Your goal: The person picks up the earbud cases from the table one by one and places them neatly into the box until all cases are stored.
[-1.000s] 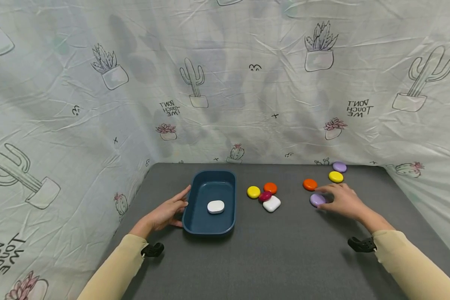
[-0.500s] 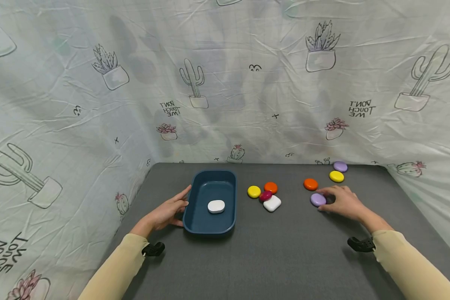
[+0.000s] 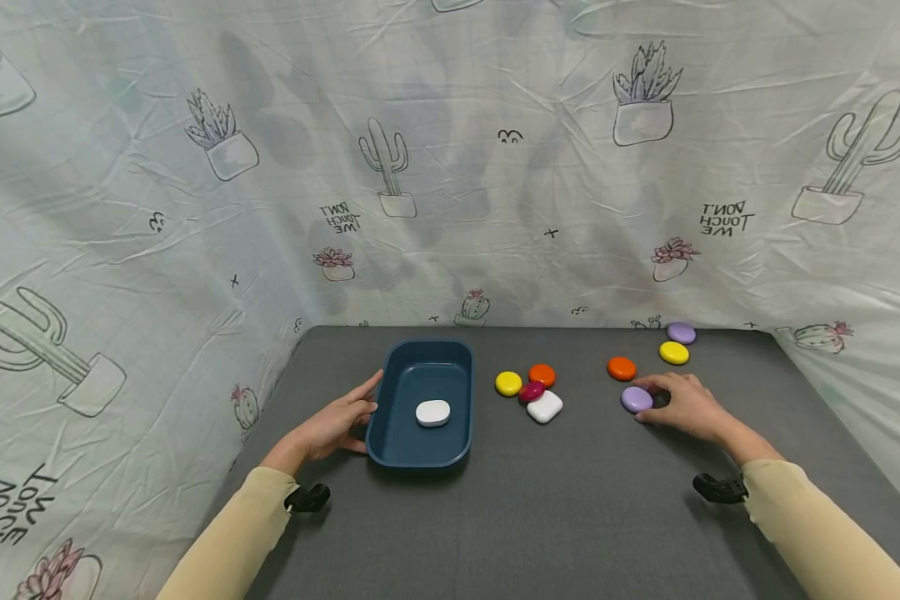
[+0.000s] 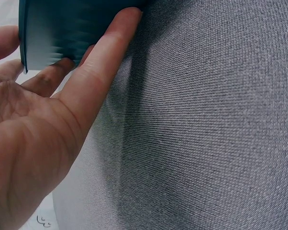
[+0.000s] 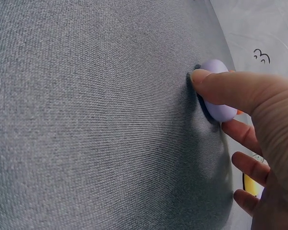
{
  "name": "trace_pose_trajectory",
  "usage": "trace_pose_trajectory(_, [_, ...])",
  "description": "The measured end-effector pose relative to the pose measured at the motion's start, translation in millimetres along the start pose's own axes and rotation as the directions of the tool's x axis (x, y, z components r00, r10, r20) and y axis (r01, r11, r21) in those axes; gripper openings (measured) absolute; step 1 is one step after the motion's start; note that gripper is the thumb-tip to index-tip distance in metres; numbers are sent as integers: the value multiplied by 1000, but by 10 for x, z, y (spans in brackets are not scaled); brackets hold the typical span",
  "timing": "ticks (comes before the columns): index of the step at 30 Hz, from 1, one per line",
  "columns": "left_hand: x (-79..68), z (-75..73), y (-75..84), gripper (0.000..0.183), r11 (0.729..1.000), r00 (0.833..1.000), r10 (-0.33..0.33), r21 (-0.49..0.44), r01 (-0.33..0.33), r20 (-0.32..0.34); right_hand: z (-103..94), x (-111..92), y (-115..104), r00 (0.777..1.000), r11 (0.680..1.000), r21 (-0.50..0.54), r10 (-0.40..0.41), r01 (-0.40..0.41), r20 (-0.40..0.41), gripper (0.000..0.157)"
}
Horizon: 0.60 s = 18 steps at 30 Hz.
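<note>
In the head view, my left hand (image 3: 337, 427) rests its nearly straight fingers against the left side of a dark blue rectangular tray (image 3: 465, 450). In the left wrist view, those fingers (image 4: 103, 60) lie along the outside of the tray wall (image 4: 43, 36). A white rounded piece (image 3: 432, 413) sits in the tray. On the right, my right hand (image 3: 686, 406) pinches a glossy purple disc (image 3: 637, 400) between thumb and forefinger. Close up, the thumb lies across this purple disc (image 5: 220, 112), low at the table surface, while the other fingers are spread apart.
On the grey table (image 3: 540, 517), between the hands, is a cluster of yellow (image 3: 507, 384), orange (image 3: 542, 375), dark red (image 3: 531, 392) and white (image 3: 544, 407) pieces. Beyond the right hand lie another orange disc (image 3: 622, 368), a yellow disc (image 3: 674, 353) and a second purple disc (image 3: 681, 333).
The right thumb and forefinger have closed in on the purple disc, which stays in about the same place. The left hand and the tray have stayed still.
</note>
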<state>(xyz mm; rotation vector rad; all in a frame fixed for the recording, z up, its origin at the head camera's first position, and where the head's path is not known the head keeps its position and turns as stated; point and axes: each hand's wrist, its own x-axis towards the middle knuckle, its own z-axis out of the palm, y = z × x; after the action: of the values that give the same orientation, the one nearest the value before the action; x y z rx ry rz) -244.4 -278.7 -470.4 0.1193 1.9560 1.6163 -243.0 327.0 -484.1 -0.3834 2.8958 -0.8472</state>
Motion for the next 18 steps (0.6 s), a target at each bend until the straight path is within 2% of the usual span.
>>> trace_pose_trajectory(18, [18, 2, -11, 65, 1000, 1000, -1, -1, 1, -9, 24, 34, 31, 1000, 1000, -7, -3, 3, 4, 62])
